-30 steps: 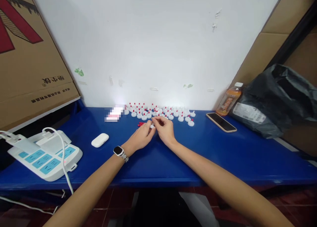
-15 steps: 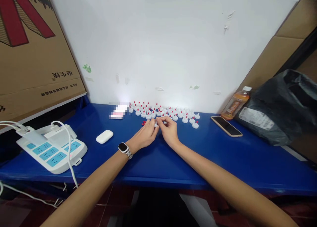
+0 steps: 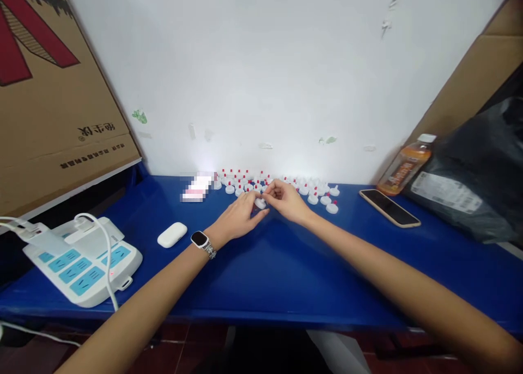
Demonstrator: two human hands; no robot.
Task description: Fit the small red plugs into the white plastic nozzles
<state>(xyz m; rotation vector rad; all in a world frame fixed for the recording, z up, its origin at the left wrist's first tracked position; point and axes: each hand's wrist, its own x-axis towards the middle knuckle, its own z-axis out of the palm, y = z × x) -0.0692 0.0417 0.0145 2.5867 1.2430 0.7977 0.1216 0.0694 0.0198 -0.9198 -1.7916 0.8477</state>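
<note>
A small white nozzle cap (image 3: 260, 203) sits between the hands, with a round base and a narrow tip. My left hand (image 3: 239, 215) lies palm-down beside it, thumb stretched out and apart from the fingers; the thumb and index finger are on either side of the cap. Close by on the right, my right hand (image 3: 286, 201) has thumb and index finger pinched together just above the cap; what is between them is too small to make out. Behind both hands stand several similar white caps (image 3: 312, 199), many with red tips, and the right hand hides some of them.
All of this is on a blue table (image 3: 253, 276) against a white wall. To the left are a white earbud case (image 3: 172, 235) and a power strip (image 3: 87, 268) with cables. On the right lie a phone (image 3: 388, 208), an orange drink bottle (image 3: 404, 167) and a black plastic bag (image 3: 469, 167).
My left thumb has come away from its fingers, so the white cap shows between them. The right hand has shifted slightly up and right. The view has moved a little.
</note>
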